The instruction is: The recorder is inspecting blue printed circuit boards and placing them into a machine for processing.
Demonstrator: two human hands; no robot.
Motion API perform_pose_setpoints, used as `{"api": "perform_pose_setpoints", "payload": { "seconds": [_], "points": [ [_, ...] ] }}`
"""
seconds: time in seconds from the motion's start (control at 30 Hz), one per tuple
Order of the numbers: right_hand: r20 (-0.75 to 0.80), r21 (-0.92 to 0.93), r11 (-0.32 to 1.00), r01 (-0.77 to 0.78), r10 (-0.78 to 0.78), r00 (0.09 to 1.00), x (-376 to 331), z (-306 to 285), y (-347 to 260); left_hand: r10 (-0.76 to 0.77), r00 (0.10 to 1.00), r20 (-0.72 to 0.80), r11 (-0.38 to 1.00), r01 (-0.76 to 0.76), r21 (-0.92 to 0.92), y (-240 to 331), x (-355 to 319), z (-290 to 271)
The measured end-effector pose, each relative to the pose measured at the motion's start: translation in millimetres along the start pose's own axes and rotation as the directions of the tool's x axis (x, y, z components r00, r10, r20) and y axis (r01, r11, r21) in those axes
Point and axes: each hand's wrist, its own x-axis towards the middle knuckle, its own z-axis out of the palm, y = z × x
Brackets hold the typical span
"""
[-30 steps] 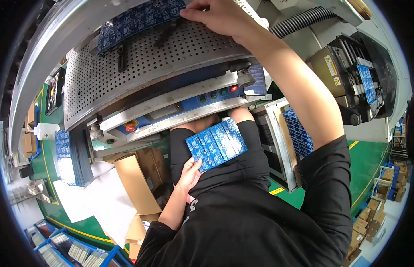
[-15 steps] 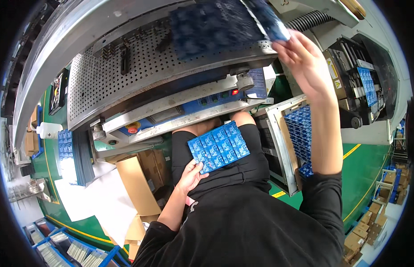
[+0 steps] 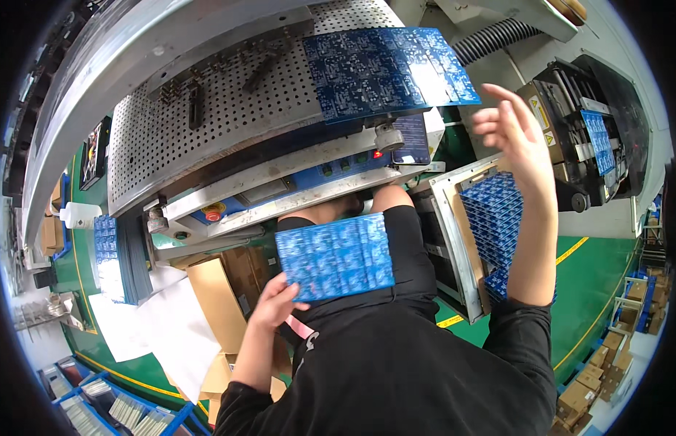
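Left hand: the left hand (image 3: 276, 305) grips the lower left corner of a blue circuit panel (image 3: 336, 256), held flat against the person's dark shirt, below the perforated plate (image 3: 207, 123).
Right hand: the right hand (image 3: 513, 134) hangs open and empty, fingers spread, just right of the plate.
On the plate: a second blue panel (image 3: 389, 69) lies at its upper right.
Rack: stacked blue boards (image 3: 498, 218) stand below the right hand.

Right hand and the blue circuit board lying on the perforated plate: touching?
Apart. The head view shows the right hand open, beside the blue circuit board on the perforated plate, with machine surface visible between them.
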Motion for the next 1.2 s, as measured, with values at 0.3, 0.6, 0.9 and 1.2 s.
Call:
{"api": "perform_pose_setpoints", "payload": {
  "seconds": [0.3,0.6,0.9,1.2],
  "points": [
    [0.366,0.09,0.949,0.301,-0.313,0.877,-11.1,63.5,-46.5,0.681,0.73,0.063,0.701,-0.674,0.233,154.6,-44.3,74.4],
    [0.532,-0.291,0.951,0.107,0.068,0.844,42.6,126.7,-97.4,0.711,0.697,-0.092,0.473,-0.378,0.796,262.9,10.1,141.5],
    [0.468,-0.314,0.709,0.631,-0.462,0.753,154.4,174.6,-29.1,0.862,0.192,0.469,-0.428,-0.219,0.877,349.9,93.3,83.5],
    [0.387,-0.366,0.373,0.853,-0.772,0.504,137.3,182.5,-51.8,0.885,0.34,0.319,-0.373,0.105,0.922,335.4,67.8,101.0]
  ]
}}
